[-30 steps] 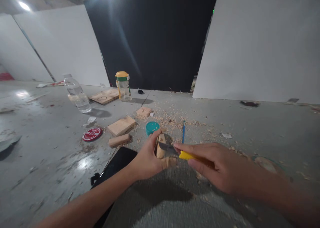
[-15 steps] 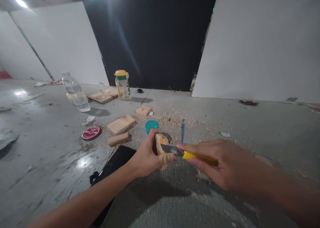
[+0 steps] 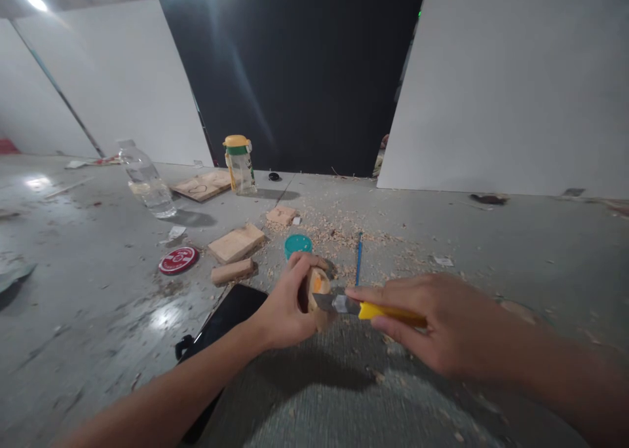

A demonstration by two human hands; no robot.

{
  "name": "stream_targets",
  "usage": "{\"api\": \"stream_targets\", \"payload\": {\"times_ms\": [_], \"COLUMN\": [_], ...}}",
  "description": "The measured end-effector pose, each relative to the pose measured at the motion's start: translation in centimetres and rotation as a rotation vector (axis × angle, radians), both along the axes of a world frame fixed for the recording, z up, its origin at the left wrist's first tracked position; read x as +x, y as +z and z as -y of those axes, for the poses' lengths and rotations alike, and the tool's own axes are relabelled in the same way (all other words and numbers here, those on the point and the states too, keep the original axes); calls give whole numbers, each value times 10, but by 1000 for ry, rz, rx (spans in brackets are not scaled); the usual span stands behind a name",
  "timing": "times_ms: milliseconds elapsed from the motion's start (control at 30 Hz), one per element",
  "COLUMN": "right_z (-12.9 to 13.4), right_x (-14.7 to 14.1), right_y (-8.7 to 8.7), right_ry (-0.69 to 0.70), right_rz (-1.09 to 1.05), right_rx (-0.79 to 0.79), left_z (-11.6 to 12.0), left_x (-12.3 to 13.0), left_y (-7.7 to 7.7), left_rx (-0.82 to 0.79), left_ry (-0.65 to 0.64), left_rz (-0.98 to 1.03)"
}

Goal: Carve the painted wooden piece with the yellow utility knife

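My left hand (image 3: 289,304) is closed around a small pale piece of carved wood (image 3: 322,284) with an orange patch on its face. In my right hand (image 3: 422,317) is a yellow utility knife (image 3: 383,312), its blade pointing left. The blade's tip lies against or just in front of the wood; exact contact is hard to tell. My left fingers and palm hide much of the piece. Just beyond it sits a round teal lid or container (image 3: 297,243), and a thin blue stick-like tool (image 3: 359,258) lies on the floor.
Wood shavings (image 3: 344,235) are scattered ahead. To the left are a wooden block (image 3: 236,243), a smaller wood strip (image 3: 232,271), a red round lid (image 3: 178,260), a water bottle (image 3: 147,183) and a yellow-capped bottle (image 3: 240,166). A black flat object (image 3: 240,310) lies by my left forearm.
The knife blade has shifted slightly down the piece of wood. My left thumb, stretched out below the blade before, is now drawn back beside the wood.
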State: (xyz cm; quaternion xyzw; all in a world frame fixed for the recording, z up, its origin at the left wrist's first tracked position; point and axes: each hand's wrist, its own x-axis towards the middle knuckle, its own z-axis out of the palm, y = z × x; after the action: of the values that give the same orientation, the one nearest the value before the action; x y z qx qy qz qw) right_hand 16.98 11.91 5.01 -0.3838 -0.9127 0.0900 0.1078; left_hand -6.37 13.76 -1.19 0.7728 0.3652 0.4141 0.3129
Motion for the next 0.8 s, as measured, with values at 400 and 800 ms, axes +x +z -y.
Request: {"api": "stream_targets", "payload": {"times_ms": [400,800], "right_z": [1,-1], "right_x": [-1,-4], "right_y": [-1,-1], "right_ry": [-17,-4], "right_rz": [-8,-27], "right_rx": [124,130], "left_z": [3,2], "left_x": [0,2], "left_y": [4,0], "left_rx": [46,-16], "left_ry": [151,231], "left_rz": [-80,-69]}}
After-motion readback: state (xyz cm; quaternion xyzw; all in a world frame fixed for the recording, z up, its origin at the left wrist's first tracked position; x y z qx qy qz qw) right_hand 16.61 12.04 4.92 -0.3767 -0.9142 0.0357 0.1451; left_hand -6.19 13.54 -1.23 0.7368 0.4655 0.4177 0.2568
